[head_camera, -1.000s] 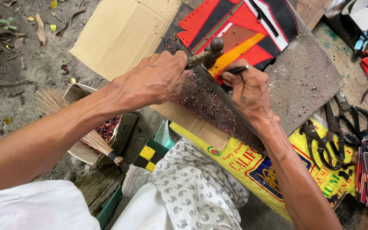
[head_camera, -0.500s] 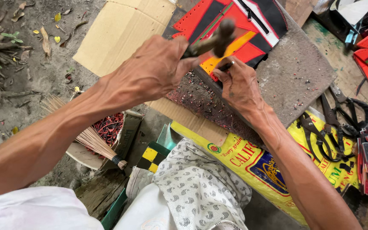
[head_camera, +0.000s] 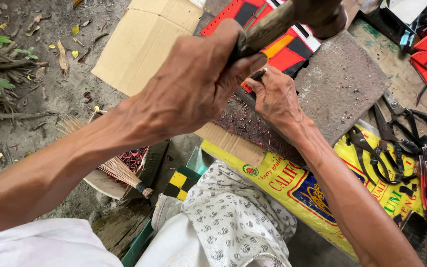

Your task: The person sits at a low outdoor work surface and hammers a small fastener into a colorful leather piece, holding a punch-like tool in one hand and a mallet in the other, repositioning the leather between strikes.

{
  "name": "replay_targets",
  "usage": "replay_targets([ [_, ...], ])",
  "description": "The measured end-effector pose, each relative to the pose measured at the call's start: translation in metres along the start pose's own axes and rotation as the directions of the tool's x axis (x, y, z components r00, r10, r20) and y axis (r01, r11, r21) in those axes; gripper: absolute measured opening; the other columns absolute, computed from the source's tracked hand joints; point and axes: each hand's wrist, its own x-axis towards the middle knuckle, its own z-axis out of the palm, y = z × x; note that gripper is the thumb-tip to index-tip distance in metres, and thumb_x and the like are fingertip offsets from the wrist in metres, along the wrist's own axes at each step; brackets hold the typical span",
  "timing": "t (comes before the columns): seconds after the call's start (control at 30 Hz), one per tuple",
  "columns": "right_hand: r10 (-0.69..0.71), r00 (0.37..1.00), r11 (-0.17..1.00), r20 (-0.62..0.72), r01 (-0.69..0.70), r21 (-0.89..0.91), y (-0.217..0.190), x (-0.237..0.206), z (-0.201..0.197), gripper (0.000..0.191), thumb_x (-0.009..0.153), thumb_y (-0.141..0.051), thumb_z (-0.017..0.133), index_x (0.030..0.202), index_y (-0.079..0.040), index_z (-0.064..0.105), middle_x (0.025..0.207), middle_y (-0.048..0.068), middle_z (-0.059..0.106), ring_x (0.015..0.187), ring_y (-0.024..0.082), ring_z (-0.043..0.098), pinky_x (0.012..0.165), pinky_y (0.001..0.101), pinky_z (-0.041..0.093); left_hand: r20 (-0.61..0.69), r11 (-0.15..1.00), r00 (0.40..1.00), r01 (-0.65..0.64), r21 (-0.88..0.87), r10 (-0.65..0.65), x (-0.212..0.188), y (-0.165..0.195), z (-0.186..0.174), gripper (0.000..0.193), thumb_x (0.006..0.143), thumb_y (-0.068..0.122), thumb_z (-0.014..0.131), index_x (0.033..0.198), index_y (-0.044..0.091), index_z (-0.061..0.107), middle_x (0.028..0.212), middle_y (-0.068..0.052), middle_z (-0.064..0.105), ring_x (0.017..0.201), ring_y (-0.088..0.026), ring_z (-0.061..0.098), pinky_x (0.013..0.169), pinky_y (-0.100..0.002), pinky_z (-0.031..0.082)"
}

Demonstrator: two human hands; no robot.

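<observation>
Left hand (head_camera: pixel 193 84) is clenched around a wooden mallet (head_camera: pixel 317 15), raised above the right hand (head_camera: pixel 275 96), which pinches what looks like a thin metal punch (head_camera: pixel 259 75) upright. Beneath that hand, red and orange card pieces (head_camera: pixel 282 47) lie on the grey slab surface (head_camera: pixel 342 84), backing the strike.

The left hand (head_camera: pixel 193 84) has lifted the hammer (head_camera: pixel 292 20) from low against the grey slab (head_camera: pixel 342 84), where it was a second ago, to high above it, the head now near the top edge of view. The left forearm has risen with it and fills more of the picture.
</observation>
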Motion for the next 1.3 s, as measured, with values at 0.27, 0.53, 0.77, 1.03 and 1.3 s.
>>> replay_targets([
  [0.27,0.055,0.998,0.998,-0.002,-0.055,-0.007,0.002,0.0,0.003,0.012,0.102,-0.009,0.07,0.103,0.002,0.065,0.09,0.022,0.065,0.083,0.041,0.066,0.072,0.046,0.051,0.132,0.992,0.985,0.097,0.075,-0.107,0.006,-0.001,-0.001,0.032,0.108,0.024,0.063,0.097,-0.003,0.049,0.06,-0.019,0.053,0.047,-0.035,0.054,0.046,-0.048,0.039],
  [0.53,0.036,0.999,0.996,0.014,-0.035,-0.079,0.007,0.0,0.009,0.021,0.097,-0.007,0.073,0.107,0.005,0.059,0.083,0.022,0.06,0.078,0.043,0.063,0.067,0.0484,0.048,0.298,0.93,0.889,0.289,0.226,-0.349,0.001,-0.008,0.001,0.029,0.106,0.024,0.057,0.097,-0.003,0.049,0.053,-0.017,0.053,0.041,-0.031,0.055,0.042,-0.049,0.041],
  [0.77,-0.051,0.999,0.998,-0.003,0.05,-0.043,0.009,0.002,0.007,0.016,0.099,-0.006,0.069,0.107,0.003,0.058,0.09,0.02,0.063,0.082,0.042,0.063,0.07,0.0471,0.05,0.332,0.936,0.885,0.251,0.247,-0.325,-0.003,-0.017,0.011,0.029,0.108,0.021,0.055,0.092,-0.003,0.049,0.051,-0.014,0.052,0.04,-0.028,0.054,0.041,-0.046,0.041],
  [1.03,0.031,0.999,0.997,0.02,-0.03,-0.064,0.005,0.0,0.006,0.016,0.099,-0.008,0.071,0.099,-0.001,0.057,0.087,0.02,0.061,0.083,0.041,0.063,0.072,0.047,0.05,-0.09,0.998,0.995,-0.053,-0.023,0.051,0.01,0.012,-0.022,0.017,0.116,0.013,0.051,0.111,-0.003,0.05,0.071,-0.015,0.056,0.057,-0.023,0.057,0.053,-0.04,0.045],
  [1.3,-0.005,1.0,0.997,0.013,0.006,-0.082,0.002,0.006,0.004,0.018,0.095,-0.007,0.072,0.105,0.001,0.059,0.089,0.021,0.062,0.083,0.043,0.063,0.069,0.0487,0.049,0.362,0.866,0.787,0.441,0.237,-0.5,0.003,0.002,-0.008,0.036,0.106,0.035,0.05,0.099,-0.001,0.051,0.056,-0.016,0.056,0.044,-0.032,0.056,0.044,-0.048,0.044],
])
